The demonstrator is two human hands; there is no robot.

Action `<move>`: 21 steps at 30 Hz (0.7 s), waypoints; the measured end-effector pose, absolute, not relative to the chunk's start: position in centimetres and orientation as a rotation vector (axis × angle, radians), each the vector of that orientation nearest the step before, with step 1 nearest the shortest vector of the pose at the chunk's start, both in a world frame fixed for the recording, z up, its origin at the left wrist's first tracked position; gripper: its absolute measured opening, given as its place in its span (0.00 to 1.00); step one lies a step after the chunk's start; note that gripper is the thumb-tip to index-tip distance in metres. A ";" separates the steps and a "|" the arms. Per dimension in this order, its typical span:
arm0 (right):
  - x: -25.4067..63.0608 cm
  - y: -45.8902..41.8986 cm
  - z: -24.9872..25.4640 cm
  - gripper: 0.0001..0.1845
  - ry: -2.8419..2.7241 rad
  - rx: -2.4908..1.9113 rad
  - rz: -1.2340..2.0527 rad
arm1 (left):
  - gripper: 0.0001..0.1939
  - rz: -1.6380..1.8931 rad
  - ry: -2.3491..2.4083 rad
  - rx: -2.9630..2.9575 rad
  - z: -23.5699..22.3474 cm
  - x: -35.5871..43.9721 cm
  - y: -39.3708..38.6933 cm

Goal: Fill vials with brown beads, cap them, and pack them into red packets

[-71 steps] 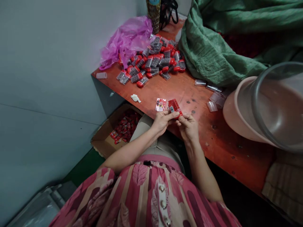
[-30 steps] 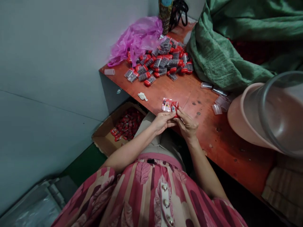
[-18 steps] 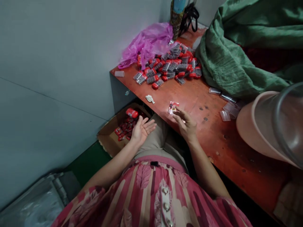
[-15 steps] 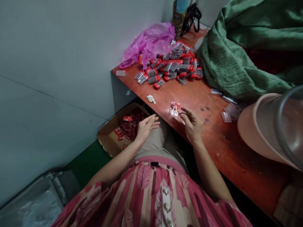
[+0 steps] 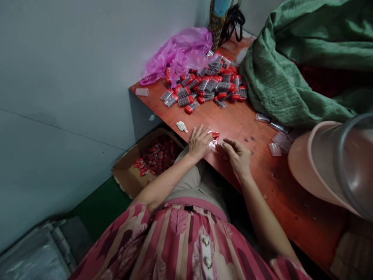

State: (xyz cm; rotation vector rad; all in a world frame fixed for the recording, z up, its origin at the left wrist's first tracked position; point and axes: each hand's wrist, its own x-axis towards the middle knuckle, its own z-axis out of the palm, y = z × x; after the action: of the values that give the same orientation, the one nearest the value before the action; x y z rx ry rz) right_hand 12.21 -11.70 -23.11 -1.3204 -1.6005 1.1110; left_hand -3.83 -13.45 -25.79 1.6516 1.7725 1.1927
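Observation:
My left hand (image 5: pixel 199 143) lies on the near edge of the red table (image 5: pixel 259 190), fingers stretched out and fairly flat. Its fingertips touch the left side of a small, shiny red-and-clear packet (image 5: pixel 214 139). Just right of the packet is my right hand (image 5: pixel 238 156), with thumb and forefinger brought close together in a pinch. Anything between those fingertips is too small to make out. Below and left of the table edge, an open cardboard box (image 5: pixel 125 171) holds many red packets (image 5: pixel 159 155).
A heap of red-capped clear cases (image 5: pixel 210 83) lies farther back, partly under a pink plastic bag (image 5: pixel 180 52). To the right are a green cloth sack (image 5: pixel 268 77), loose clear sleeves (image 5: pixel 279 140) and a pink bucket (image 5: pixel 305 155). A crumpled white scrap (image 5: pixel 182 126) sits near the edge.
My left hand has moved from above the cardboard box up and right onto the packet at the table edge. The right hand has stayed about where it was, beside the packet.

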 end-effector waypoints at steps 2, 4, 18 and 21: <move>11.5 -10.7 -23.3 0.18 -1.498 -1.280 1.203 | 0.11 1.236 1.753 1.651 -25.3 -3.8 -13.8; 10.6 -9.8 -23.3 0.22 -1.374 -1.220 1.355 | 0.12 1.289 1.697 1.658 -24.7 -3.7 -14.1; 7.1 -3.5 -20.1 0.15 -1.947 -1.277 1.288 | 0.18 1.352 1.138 0.438 -23.4 -6.2 -15.6; 5.5 1.0 -20.1 0.14 -2.132 -1.472 0.626 | 0.18 1.387 1.143 0.340 -23.3 -6.5 -15.7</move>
State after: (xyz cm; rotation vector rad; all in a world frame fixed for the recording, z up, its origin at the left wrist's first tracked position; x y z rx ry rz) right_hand 5.51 0.95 -20.10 -1.4719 -2.1321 0.6256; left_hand -6.49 -15.67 -23.27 0.3399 1.1434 1.3866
